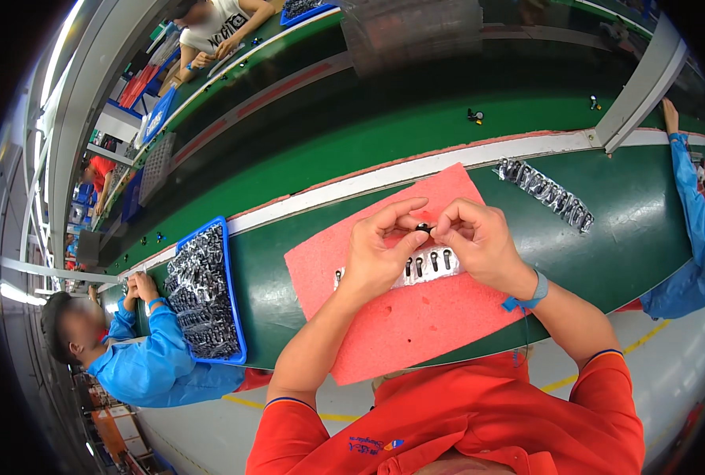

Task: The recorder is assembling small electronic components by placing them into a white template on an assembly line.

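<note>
Over a pink foam mat (400,340), my left hand (382,247) and my right hand (479,241) meet at a small black part (424,228). My left thumb and fingers pinch it from the left. On its other side, my right fingertips close at its edge, perhaps on a tiny piece too small to name. Beneath my hands lies a clear plastic strip (438,264) carrying several small black parts in a row; my left hand hides some of it. A blue band with a cord circles my right wrist.
To the left stands a blue tray (238,332) filled with bagged black parts. Another packed strip (546,192) lies right of the mat. Beyond a white rail runs a green conveyor (352,150) with a small black-and-yellow part (475,116). People in blue sit on both sides.
</note>
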{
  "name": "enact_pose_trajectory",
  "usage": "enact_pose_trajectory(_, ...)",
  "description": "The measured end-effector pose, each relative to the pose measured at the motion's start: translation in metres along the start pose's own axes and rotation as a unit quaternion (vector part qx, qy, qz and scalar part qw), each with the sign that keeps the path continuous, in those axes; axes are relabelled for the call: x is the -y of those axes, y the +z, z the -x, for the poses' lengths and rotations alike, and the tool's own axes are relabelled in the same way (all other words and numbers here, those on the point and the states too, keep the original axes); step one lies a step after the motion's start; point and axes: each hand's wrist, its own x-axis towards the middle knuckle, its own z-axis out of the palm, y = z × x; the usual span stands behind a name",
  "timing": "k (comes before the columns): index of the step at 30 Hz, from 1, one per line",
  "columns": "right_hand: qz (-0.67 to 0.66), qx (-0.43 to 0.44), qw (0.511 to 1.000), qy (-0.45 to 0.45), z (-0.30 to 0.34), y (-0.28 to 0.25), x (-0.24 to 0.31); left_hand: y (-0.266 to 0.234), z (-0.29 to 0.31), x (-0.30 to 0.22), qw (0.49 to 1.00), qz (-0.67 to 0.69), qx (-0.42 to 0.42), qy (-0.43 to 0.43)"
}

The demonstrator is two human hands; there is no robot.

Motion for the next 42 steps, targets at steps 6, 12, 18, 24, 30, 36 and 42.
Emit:
enact_pose_trajectory(6,-0.015,0.037,0.999,-0.011,-0.004,-0.008,-0.009,-0.001,0.001,-0.001,0.997,0.066,0.008,-0.033)
enact_pose_trajectory(12,-0.169,0.083,0.974,0.123,-0.016,-0.019,-0.015,-0.003,-0.001,-0.005,0.987,0.142,-0.003,-0.081)
enact_pose_trajectory(18,-0.21,0.081,0.959,0.175,-0.017,-0.022,-0.017,-0.006,-0.001,-0.006,0.988,0.136,0.0,-0.079)
enact_pose_trajectory(24,-0.228,0.076,0.954,0.179,-0.018,-0.022,-0.017,-0.006,-0.002,-0.007,0.987,0.133,-0.007,-0.091)
enact_pose_trajectory(30,-0.216,0.056,0.96,0.169,-0.016,-0.018,-0.014,-0.003,-0.001,-0.009,0.984,0.149,-0.021,-0.1)
enact_pose_trajectory(36,-0.173,0.02,0.979,0.104,-0.01,-0.009,-0.013,-0.001,-0.002,-0.005,0.985,0.143,-0.042,-0.083)
enact_pose_trajectory(42,-0.115,0.023,0.99,0.077,-0.005,-0.004,-0.006,-0.001,-0.001,-0.002,0.984,0.16,-0.039,-0.073)
